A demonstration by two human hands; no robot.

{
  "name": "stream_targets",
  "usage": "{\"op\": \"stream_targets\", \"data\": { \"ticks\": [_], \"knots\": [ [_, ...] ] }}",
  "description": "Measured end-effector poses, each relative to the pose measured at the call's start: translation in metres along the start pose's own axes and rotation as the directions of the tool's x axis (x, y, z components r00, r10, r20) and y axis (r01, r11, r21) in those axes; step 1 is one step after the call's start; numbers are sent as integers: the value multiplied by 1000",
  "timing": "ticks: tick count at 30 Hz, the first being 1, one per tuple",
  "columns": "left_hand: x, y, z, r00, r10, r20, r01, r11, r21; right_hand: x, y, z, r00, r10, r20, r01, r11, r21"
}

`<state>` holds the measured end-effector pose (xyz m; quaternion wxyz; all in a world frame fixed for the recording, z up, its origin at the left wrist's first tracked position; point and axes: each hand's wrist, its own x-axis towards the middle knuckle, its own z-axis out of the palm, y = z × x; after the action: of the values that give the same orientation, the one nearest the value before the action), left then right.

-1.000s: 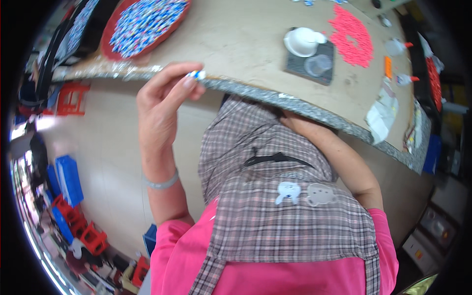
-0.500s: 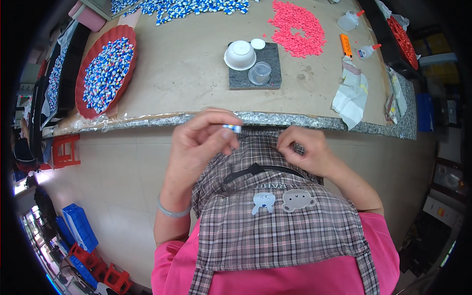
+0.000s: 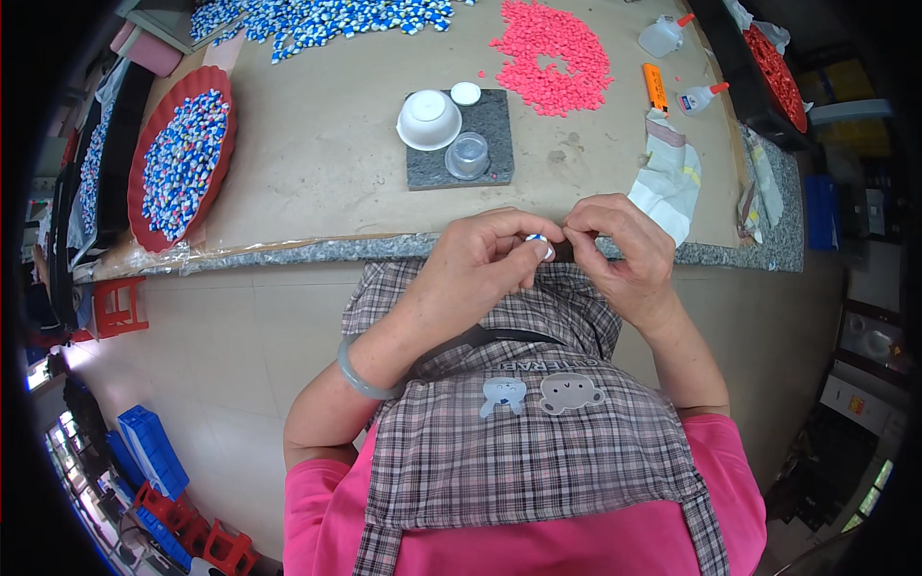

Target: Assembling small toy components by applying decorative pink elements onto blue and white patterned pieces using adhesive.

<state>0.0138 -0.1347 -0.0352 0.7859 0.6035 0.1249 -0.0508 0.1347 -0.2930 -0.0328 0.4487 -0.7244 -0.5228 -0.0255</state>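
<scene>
My left hand (image 3: 490,252) pinches a small blue-and-white piece (image 3: 540,240) between thumb and fingers, just over the table's front edge. Close beside it on the right, my right hand (image 3: 624,252) has thumb and forefinger pressed together; whatever lies between them is too small to make out. Beyond the hands a dark stone slab (image 3: 499,144) bears an upturned white bowl (image 3: 428,119), a clear plastic cup (image 3: 468,155) and a white round lid (image 3: 466,93). A red scalloped tray (image 3: 217,163) on the left holds many similar blue-and-white pieces (image 3: 182,168).
Loose blue-and-white pieces (image 3: 336,24) spread along the far side, beside a patch of pink pieces (image 3: 552,43). On the right are two glue bottles (image 3: 663,36), an orange box cutter (image 3: 655,88) and a crumpled cloth (image 3: 667,182). A grey stone edge (image 3: 384,248) borders the table.
My left hand has moved right with the blue-and-white piece, and my right hand has risen to meet it. The view has shifted slightly, moving the table items left.
</scene>
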Motion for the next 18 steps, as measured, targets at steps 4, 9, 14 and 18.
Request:
{"op": "stream_targets", "data": {
  "ticks": [4,9,14,18],
  "knots": [
    [12,4,7,1000,16,6,-16,999,36,0,9,-6,990,-144,-13,141,983,-114],
    [25,-1,14,999,48,-9,-47,999,24,-2,17,-12,987,-161,-18,157,980,-121],
    [37,7,17,998,42,-43,-43,999,-12,4,23,-17,980,-195,-38,189,973,-135],
    [47,10,15,1000,12,-21,-14,997,-81,6,27,-14,966,-245,-89,224,954,-199]
  ]
}}
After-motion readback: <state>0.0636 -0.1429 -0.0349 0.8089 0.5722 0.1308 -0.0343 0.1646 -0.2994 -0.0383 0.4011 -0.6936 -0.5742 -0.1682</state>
